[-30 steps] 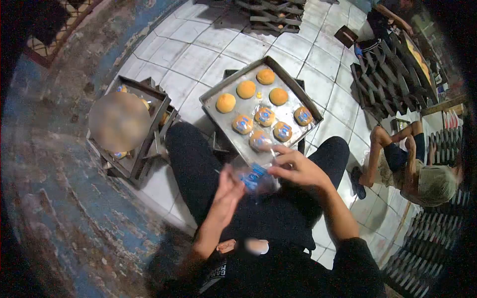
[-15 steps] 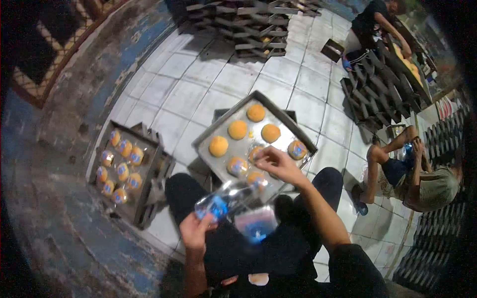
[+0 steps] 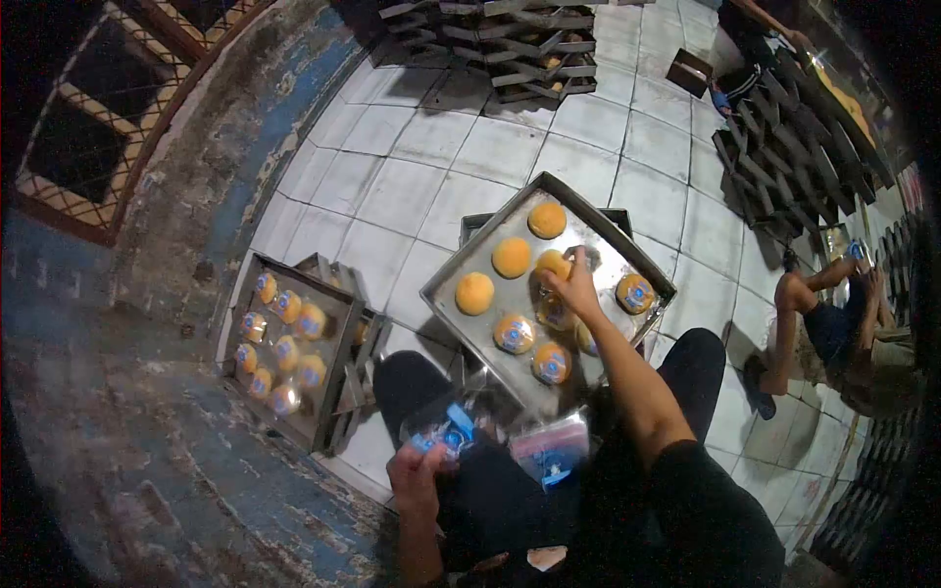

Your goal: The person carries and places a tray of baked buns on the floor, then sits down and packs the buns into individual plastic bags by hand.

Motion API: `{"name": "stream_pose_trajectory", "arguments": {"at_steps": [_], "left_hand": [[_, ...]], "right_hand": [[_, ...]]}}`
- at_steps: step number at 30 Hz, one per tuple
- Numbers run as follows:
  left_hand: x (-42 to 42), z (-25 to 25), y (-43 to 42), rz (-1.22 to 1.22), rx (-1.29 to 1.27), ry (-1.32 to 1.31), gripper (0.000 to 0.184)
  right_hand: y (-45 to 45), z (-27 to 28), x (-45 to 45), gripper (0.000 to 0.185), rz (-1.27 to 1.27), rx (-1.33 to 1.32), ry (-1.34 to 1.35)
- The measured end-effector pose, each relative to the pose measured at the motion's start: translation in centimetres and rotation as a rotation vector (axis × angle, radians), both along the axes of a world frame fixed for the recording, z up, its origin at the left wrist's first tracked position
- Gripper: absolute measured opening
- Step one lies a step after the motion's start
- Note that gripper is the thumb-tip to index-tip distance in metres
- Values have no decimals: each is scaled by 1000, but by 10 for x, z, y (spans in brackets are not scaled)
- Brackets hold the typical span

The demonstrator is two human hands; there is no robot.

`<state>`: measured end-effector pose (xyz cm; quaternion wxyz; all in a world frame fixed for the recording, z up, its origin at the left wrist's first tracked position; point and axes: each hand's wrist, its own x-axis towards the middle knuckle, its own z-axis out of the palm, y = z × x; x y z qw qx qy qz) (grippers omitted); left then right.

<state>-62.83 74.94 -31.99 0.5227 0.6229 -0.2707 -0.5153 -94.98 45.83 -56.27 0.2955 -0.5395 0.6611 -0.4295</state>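
My right hand (image 3: pixel 573 284) is closed on a round golden bun (image 3: pixel 555 263) over the middle of a metal tray (image 3: pixel 446 333). Three unwrapped buns, one of them at the far corner (image 3: pixel 547 220), lie on the tray's left and far side. Several buns in clear bags with blue print, such as one near the tray's middle (image 3: pixel 514 333), lie nearer me and at the right. My left hand (image 3: pixel 417 475) pinches a clear plastic bag with blue print (image 3: pixel 453 431) above my left thigh. A pack of flat bags (image 3: pixel 551 451) rests on my lap.
On the left, a second metal tray (image 3: pixel 323 392) holds several bagged buns and sits on stacked trays. Dark stacked trays (image 3: pixel 544 49) stand at the back and more (image 3: pixel 784 147) at the right. A person (image 3: pixel 843 323) sits at the right; another leans over at the upper right.
My right hand has moved onto the tray and taken hold of an unwrapped bun. My left hand has drawn back from the other hand with the bag. The view has shifted.
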Motion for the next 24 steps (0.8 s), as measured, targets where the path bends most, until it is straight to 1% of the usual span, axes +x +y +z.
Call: {"name": "stream_pose_trajectory", "arguments": {"at_steps": [1, 2, 3, 4, 6, 7, 8, 9, 11, 12, 13, 14, 15, 16, 17, 18, 19, 20, 21, 22, 23, 24], "left_hand": [[1, 4, -6, -35, -100, 103, 10], [1, 16, -18, -15, 216, 2, 15], [-1, 20, -25, -18, 222, -11, 15], [-6, 22, -27, -24, 178, -9, 16], [-4, 14, -24, -54, 82, 50, 20], [-3, 12, -23, -58, 75, 53, 20], [-3, 11, -22, -79, 93, 113, 20], [-5, 12, -19, -99, 114, 172, 21], [-17, 18, -14, -85, 97, 183, 22], [-21, 20, -10, -97, 87, 204, 22], [-22, 22, -3, -110, 78, 224, 21], [-14, 10, 4, -172, 92, 256, 41], [-10, 18, 10, -171, 92, 260, 41], [-9, 31, 13, -329, 78, 352, 55], [-4, 39, 16, -487, 63, 443, 70], [8, 40, 18, -617, 135, 523, 90], [8, 38, 21, -612, 140, 532, 90], [4, 42, 19, -791, 116, 446, 87], [1, 44, 18, -965, 89, 355, 83], [-1, 39, 16, -1065, 109, 317, 78], [0, 39, 17, -1054, 108, 324, 78], [-1, 49, 15, -1092, 101, 252, 75]], "right_hand": [[12, 32, 11, 62, 71, 14, -168], [26, 68, 19, 60, 144, 29, -337], [39, 106, 21, 60, 139, 33, -351], [54, 146, 19, 60, 332, 221, -527], [84, 207, 18, 61, 619, 368, -800], [101, 231, 20, 63, 713, 325, -897], [116, 256, 18, 69, 746, 326, -860], [130, 267, 19, 69, 746, 325, -850], [156, 279, 24, 69, 784, 233, -804], [169, 282, 31, 77, 806, 209, -647], [176, 287, 34, 77, 807, 208, -644], [184, 293, 35, 80, 877, 74, -402], [191, 302, 35, 84, 936, -59, -157], [195, 311, 32, 78, 942, 15, -200], [197, 324, 27, 78, 945, 20, -196], [200, 340, 21, 72, 1034, 168, -168], [204, 349, 18, 66, 1119, 322, -141], [209, 353, 21, 61, 1156, 295, -84], [213, 357, 27, 61, 1165, 309, -83], [217, 360, 33, 61, 1230, 269, -85], [219, 363, 37, 62, 1294, 222, -83], [220, 361, 37, 60, 1312, 29, -18]]}}
